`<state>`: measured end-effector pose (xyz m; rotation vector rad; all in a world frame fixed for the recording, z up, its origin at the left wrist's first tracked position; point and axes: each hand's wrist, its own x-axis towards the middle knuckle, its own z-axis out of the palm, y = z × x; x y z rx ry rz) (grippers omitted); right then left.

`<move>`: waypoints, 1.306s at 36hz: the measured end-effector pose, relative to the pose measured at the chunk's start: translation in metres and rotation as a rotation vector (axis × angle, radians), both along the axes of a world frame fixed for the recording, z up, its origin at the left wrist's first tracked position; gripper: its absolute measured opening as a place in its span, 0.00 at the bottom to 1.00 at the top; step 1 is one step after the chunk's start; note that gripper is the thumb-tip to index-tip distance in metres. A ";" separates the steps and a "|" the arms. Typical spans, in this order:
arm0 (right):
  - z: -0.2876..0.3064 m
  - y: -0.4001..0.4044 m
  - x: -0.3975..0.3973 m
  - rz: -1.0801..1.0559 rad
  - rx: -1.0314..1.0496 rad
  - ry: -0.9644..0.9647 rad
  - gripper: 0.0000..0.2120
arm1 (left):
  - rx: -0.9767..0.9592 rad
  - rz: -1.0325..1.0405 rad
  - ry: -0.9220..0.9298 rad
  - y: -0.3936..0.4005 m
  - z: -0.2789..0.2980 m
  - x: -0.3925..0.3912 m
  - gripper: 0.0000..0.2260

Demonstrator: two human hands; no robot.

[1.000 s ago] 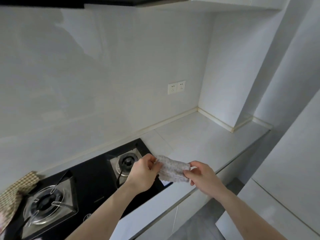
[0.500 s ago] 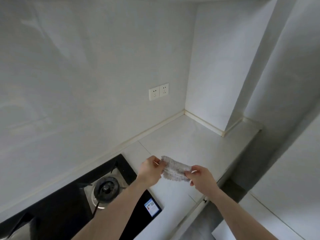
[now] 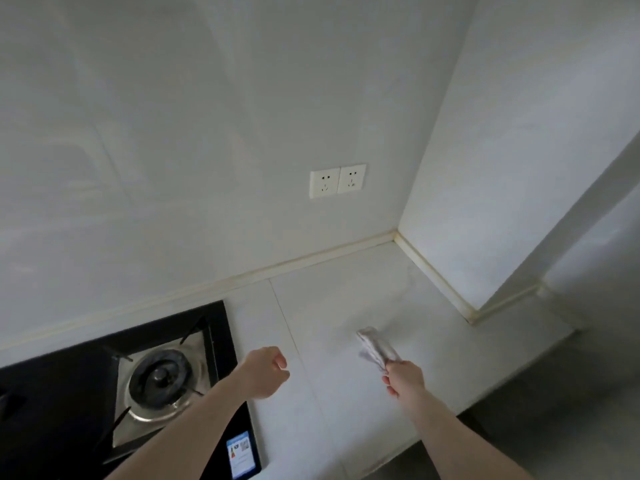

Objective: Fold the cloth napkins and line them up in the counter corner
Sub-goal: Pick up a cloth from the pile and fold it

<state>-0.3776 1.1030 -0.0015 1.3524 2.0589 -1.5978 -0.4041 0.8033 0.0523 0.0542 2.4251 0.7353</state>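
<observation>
napkin [image 3: 375, 347] is folded into a narrow pale bundle, gripped at its near end by the right hand [image 3: 404, 379]. fingers curled round that end; far end sticks out forward and left, toward the back wall. it sits over the white counter [image 3: 346, 306], in the stretch between the stove and the corner. can't tell whether the far end touches the surface or floats just above it, it's a bit blurred. well short of the corner itself.

left hand [image 3: 265, 370] is apart from the napkin, over the counter just right of the stove edge. fingers curled in loosely, nothing in it.

gas stove [image 3: 104, 393] at lower left: black glass top, one round burner [image 3: 160, 379] visible with metal pan supports. small blue and white sticker [image 3: 242, 453] on the front right corner of the glass.

double wall socket [image 3: 337, 180] on the back wall, above the counter. cream sealing strip [image 3: 433, 277] runs along where the counter meets both walls, meeting at the corner.
</observation>
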 end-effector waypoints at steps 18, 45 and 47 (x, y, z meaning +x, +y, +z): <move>-0.061 0.088 -0.094 -0.164 -0.157 -0.063 0.13 | -0.321 0.030 -0.169 0.055 -0.076 -0.060 0.43; -0.091 0.162 -0.285 -0.152 -0.286 0.103 0.10 | -0.496 -0.083 -0.199 0.060 -0.111 -0.087 0.65; -0.092 0.162 -0.295 -0.128 -0.285 0.116 0.09 | -0.502 -0.083 -0.194 0.061 -0.109 -0.087 0.65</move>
